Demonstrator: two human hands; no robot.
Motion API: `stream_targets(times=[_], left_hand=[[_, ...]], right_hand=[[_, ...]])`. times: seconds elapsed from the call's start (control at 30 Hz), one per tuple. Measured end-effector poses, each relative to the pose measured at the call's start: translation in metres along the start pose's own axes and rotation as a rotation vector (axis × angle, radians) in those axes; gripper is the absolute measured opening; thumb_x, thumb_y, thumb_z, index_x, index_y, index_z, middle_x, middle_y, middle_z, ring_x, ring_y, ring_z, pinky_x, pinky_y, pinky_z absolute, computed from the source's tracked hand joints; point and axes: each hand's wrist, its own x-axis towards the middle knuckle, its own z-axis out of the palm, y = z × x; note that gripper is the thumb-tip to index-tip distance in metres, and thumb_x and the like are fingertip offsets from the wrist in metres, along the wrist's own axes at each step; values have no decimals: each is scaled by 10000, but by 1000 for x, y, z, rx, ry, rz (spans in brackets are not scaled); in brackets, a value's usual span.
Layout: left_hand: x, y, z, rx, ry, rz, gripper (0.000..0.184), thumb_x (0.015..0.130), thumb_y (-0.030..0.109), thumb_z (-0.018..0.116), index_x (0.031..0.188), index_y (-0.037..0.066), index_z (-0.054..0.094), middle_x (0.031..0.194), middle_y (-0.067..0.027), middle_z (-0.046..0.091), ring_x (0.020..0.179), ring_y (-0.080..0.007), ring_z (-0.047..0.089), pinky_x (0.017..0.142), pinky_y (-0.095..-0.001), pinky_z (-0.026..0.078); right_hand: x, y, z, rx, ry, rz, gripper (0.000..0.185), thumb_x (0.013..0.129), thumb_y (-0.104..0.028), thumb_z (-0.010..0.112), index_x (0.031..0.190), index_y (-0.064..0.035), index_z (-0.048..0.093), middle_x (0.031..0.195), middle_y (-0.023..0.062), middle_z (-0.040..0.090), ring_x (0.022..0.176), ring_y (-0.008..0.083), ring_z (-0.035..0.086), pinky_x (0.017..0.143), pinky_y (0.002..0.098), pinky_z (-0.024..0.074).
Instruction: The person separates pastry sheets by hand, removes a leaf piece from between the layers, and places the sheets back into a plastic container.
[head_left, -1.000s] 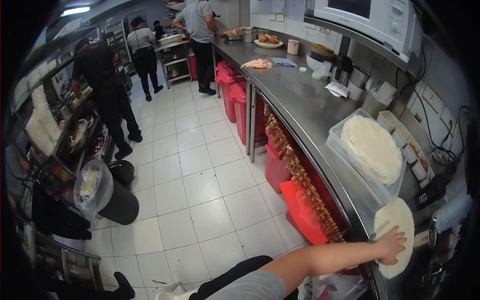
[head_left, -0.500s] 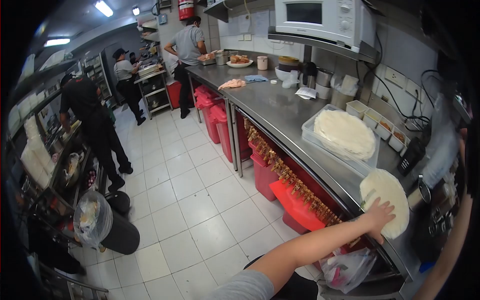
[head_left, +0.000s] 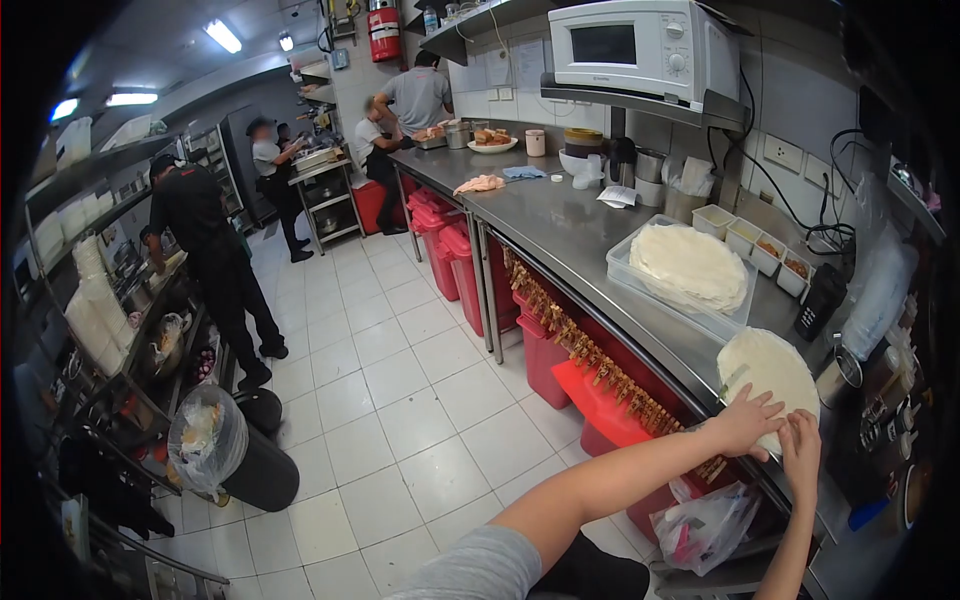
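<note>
A round, pale flat dough sheet (head_left: pixel 765 365) lies on the steel counter at the right. My left hand (head_left: pixel 748 420) rests on its near left part with the fingers spread. Beside it, my right hand (head_left: pixel 800 440) touches the near edge of the sheet; its fingers are bent downward and their tips are partly hidden, so I cannot make out a hold. Just behind the sheet, a stack of similar pale rounds (head_left: pixel 690 265) sits in a clear plastic tub (head_left: pixel 625 268).
Small tubs of toppings (head_left: pixel 768 252) stand by the wall, below a shelf with a microwave (head_left: pixel 640 50). Red bins (head_left: pixel 545 355) are under the counter (head_left: pixel 540 215). A lined trash bin (head_left: pixel 262 470) stands on the floor. Several people (head_left: pixel 205 230) are farther back.
My right hand has come in from the right edge to the dough sheet beside my left hand. My left hand stays on the sheet. Another person now shows at the far counter.
</note>
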Motion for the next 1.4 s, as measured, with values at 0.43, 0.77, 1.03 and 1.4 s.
stream_targets(times=[0.43, 0.77, 1.03, 1.4], left_hand=[[32, -38, -43, -812, 407, -154, 363, 963, 330, 462, 1001, 9, 627, 897, -159, 653, 891, -262, 619, 807, -364, 460], [-58, -53, -186, -1931, 612, -159, 498, 996, 370, 379, 1328, 1, 406, 1305, -134, 508, 1173, -243, 525, 994, -387, 431], [-213, -58, -194, -1892, 680, -463, 523, 969, 300, 263, 1370, -31, 332, 1359, -177, 457, 1233, -294, 477, 1062, -422, 353], [-267, -52, -89, -1777, 746, -963, 507, 988, 401, 385, 1303, 6, 421, 1228, -132, 563, 1099, -227, 580, 934, -393, 470]], right_hand=[[58, -17, -7, -197, 426, -181, 510, 962, -272, 421, 1391, -13, 323, 1452, 195, 288, 1353, 341, 269, 1098, 448, 199], [157, -130, 66, 395, 189, -588, 532, 961, -365, 405, 1418, -105, 328, 1446, 216, 226, 1361, 370, 227, 1090, 470, 222], [145, -195, 123, 556, -333, -819, 544, 859, -288, 600, 1329, -91, 411, 1355, 244, 325, 1192, 410, 420, 977, 449, 392], [132, -196, 177, 301, -1076, -791, 447, 947, -478, 409, 1087, -75, 544, 1072, 163, 520, 892, 364, 603, 758, 452, 498]])
